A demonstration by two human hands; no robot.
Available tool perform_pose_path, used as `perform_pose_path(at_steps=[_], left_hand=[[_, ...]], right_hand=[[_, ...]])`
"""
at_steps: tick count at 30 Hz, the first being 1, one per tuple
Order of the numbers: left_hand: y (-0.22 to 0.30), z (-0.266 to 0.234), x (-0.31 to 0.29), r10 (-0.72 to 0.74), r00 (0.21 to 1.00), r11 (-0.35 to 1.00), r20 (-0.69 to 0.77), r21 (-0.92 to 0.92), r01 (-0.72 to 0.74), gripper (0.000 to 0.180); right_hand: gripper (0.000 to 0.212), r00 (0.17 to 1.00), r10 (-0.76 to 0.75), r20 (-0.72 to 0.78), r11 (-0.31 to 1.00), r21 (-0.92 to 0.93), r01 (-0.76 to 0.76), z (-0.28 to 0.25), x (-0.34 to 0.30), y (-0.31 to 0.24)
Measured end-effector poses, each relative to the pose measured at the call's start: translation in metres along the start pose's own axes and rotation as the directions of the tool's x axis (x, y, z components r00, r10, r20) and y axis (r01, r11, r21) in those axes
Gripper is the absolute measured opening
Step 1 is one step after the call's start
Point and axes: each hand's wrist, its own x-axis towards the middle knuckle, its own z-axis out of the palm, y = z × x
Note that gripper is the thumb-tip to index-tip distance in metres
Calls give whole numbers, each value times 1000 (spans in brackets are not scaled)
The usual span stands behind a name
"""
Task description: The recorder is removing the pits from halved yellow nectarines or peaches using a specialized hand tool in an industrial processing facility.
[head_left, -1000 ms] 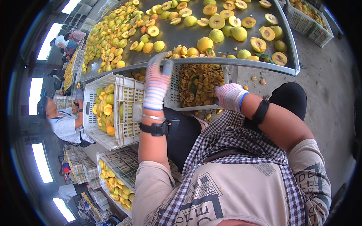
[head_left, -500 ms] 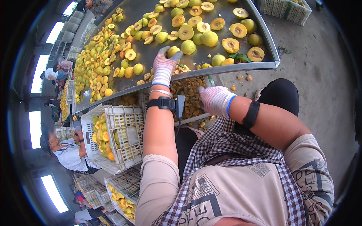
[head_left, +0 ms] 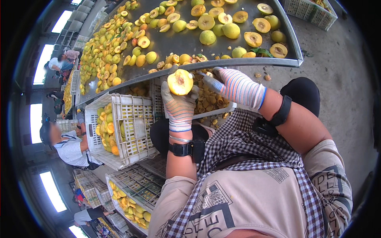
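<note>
My left hand [head_left: 178,105], in a striped glove with grey fingers, holds up a halved yellow peach [head_left: 180,82] just off the near edge of the metal table [head_left: 174,44]. The cut face with its brown pit hollow faces up. My right hand [head_left: 238,85], gloved too, is closed beside it around a small thin-bladed tool [head_left: 204,74]; its handle is hidden in the fingers. The blade points toward the peach half, seemingly a little apart from it. Whole and halved peaches [head_left: 207,37] lie across the table, with small pieces along its near edge.
Below the table edge, a container holds brownish cut scraps [head_left: 212,99]. A white slatted crate [head_left: 133,113] of peach halves stands tilted at my left, with another crate [head_left: 139,194] below it. A further crate [head_left: 309,14] sits far right. A co-worker [head_left: 73,146] is at the left.
My left hand has drawn back from the table with a peach half now in it. My right hand has moved up and slightly left, bringing the blade near the fruit.
</note>
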Motion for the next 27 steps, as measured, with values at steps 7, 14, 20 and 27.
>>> perform_pose_path(at_steps=[7,14,20,27], left_hand=[[-25,-10,-3,-49,999,997,9,-65,50,52],[-38,14,-8,134,990,991,47,17,-135,51],[-49,20,-2,259,964,960,-61,125,-250,52],[-47,20,0,306,951,937,-54,195,-291,52]], right_hand=[[44,998,-46,53,996,-72,50,6,-7,-14],[34,998,-55,8,982,-180,56,11,-11,-18],[31,994,35,103,978,-208,-13,5,-15,-34],[33,995,33,89,979,-203,-14,3,-16,-37]])
